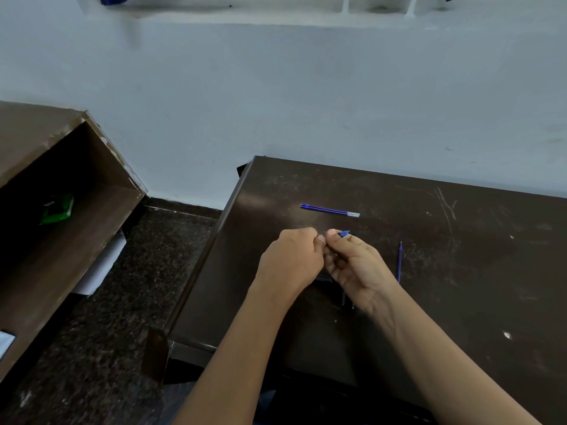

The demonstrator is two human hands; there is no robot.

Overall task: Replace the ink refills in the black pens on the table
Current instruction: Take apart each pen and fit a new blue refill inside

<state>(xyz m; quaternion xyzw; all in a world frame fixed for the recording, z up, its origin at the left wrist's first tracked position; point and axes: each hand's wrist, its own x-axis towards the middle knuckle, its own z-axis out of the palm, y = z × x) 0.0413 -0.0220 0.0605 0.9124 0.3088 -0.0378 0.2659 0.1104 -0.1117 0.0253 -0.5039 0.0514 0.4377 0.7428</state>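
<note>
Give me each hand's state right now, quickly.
Left hand: fingers curled; whether they hold anything cannot be told.
Right hand: pinching a blue-tipped pen part.

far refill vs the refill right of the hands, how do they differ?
The far refill lies crosswise; the near refill points away from the person, beside the right hand. The far refill shows a clear end on its right; the near refill shows none. Both are blue, loose on the table, untouched.

Blue refills [329,210], scratched dark brown table [460,240], speckled dark floor [122,286], pale wall [276,87]
</note>
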